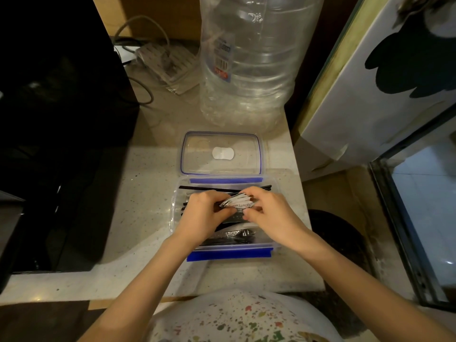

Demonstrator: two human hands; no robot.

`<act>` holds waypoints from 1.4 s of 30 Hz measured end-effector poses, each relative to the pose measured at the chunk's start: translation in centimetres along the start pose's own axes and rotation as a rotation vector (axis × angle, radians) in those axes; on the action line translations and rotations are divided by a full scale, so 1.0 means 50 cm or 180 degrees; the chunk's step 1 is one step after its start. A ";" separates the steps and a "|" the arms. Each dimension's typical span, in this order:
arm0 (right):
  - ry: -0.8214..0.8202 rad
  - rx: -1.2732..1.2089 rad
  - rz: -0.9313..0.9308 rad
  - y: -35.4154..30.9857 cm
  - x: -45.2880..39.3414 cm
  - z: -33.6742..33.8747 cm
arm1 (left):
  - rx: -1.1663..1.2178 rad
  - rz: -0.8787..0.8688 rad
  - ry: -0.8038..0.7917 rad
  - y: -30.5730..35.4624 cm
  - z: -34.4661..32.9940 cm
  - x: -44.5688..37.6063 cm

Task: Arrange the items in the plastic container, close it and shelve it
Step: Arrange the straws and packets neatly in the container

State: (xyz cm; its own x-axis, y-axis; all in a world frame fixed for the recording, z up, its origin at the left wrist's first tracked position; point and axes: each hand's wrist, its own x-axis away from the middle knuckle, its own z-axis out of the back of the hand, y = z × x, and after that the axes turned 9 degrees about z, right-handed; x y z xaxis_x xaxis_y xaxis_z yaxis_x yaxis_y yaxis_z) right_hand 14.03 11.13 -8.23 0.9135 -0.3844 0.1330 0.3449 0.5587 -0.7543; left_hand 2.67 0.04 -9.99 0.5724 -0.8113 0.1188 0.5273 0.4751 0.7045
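Both hands work over the open plastic container on the stone counter. The left hand and the right hand pinch a small stack of sachets between curled fingers, just above the black straws and wrapped cutlery inside. The lid lies flat just behind the container, before a big clear water bottle.

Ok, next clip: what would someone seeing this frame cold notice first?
Both hands meet mid-frame over the open plastic container: the left hand and right hand pinch a bundle of small sachets between them. Black straws lie inside along the far wall, and the clear lid rests on the counter just behind. A big empty water bottle towers at the back.
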 end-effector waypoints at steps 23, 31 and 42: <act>-0.0160 -0.1546 -0.0882 0.050 -0.001 0.129 | 0.0308 0.0487 -0.0590 0.013 0.012 -0.006; -0.0144 -0.2287 -0.1057 0.079 0.015 0.142 | -0.0855 -0.0965 -0.1734 0.047 -0.046 -0.039; -0.0288 -0.1788 -0.0871 0.068 0.017 0.142 | -0.1826 -0.2134 -0.1432 0.013 -0.066 -0.055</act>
State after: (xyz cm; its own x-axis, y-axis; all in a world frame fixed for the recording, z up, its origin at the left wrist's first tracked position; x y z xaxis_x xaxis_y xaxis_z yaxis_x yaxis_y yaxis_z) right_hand 17.50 17.94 -6.13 0.8313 -0.3815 0.4043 0.4253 -0.0317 -0.9045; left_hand 3.49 3.70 -12.17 -0.1849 -0.9700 0.1580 0.9473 -0.1331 0.2915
